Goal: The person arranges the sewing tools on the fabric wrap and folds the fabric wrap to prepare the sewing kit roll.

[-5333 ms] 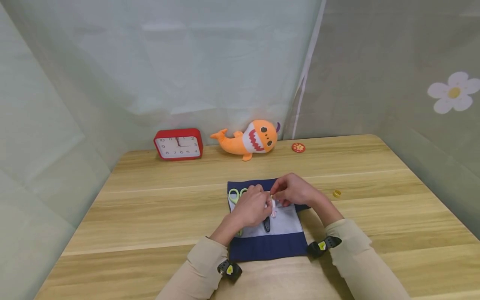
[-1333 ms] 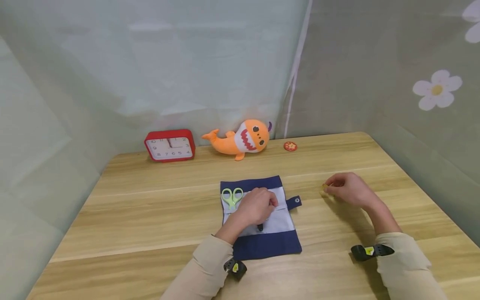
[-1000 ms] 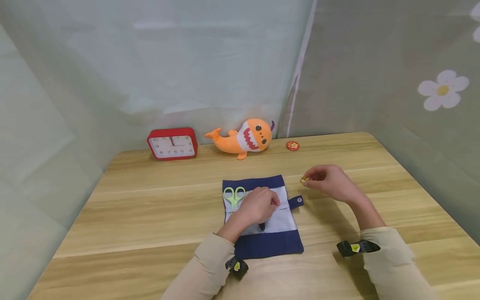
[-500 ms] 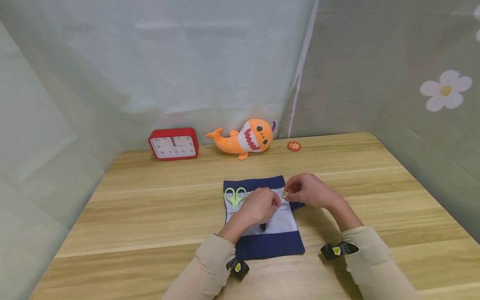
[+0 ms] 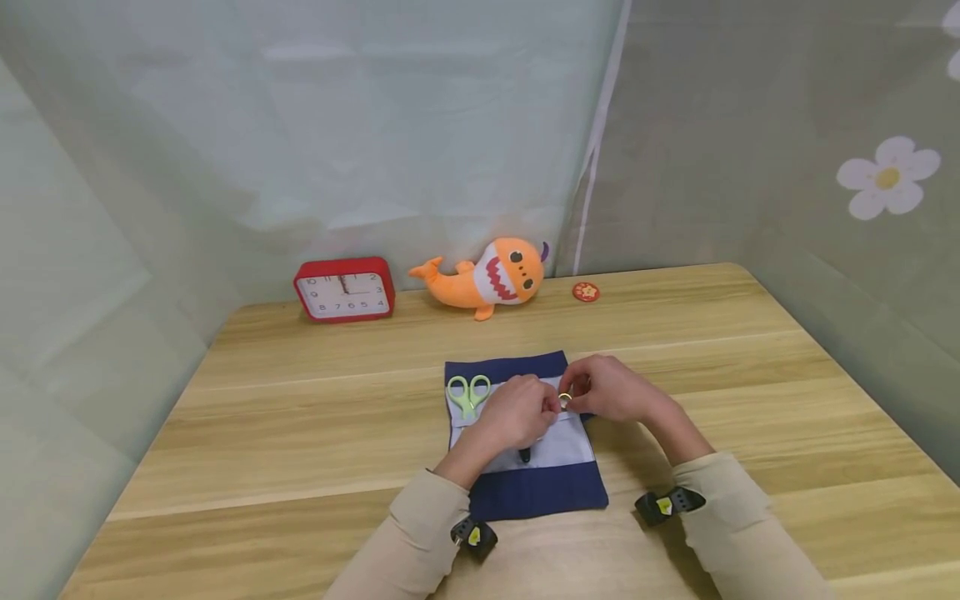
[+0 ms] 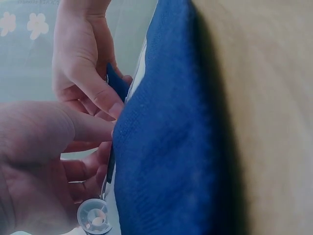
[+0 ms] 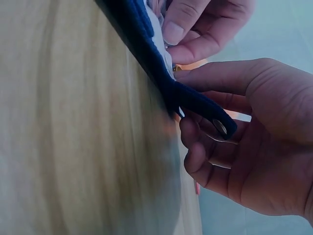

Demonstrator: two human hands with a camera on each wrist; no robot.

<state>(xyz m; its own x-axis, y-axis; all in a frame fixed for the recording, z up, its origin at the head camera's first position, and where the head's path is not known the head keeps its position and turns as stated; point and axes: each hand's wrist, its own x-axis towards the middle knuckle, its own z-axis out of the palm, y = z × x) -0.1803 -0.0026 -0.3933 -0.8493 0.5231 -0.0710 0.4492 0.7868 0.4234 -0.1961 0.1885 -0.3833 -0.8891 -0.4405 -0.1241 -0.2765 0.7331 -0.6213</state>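
Note:
An unrolled navy-and-pale-grey fabric pouch (image 5: 536, 493) lies on the table. My left hand (image 5: 517, 412) rests over its middle, thumb and forefinger pinching the cloth near a pocket edge. Between the right thumb and forefinger, my right hand (image 5: 609, 389) holds a small gold ring (image 5: 565, 400) at the pouch's right-hand pocket. Light green scissors (image 5: 469, 407) sit in the left pocket. The tip of a black item (image 5: 525, 455) shows below my left hand, the rest covered. A clear bobbin (image 6: 94, 216) appears beside my left fingers. The snap strap (image 7: 208, 111) passes by my right fingers.
Along the back of the wooden table (image 5: 300, 433) stand a red clock (image 5: 345, 289) and an orange shark plush (image 5: 483, 279). A round red badge (image 5: 586, 292) lies to their right. Fabric curtains (image 5: 420, 125) enclose the table's back and sides.
My right hand went right to the gold ring, picked it up, and carried it left to the pouch, lowering it at the pocket. My left hand stayed over the pouch.

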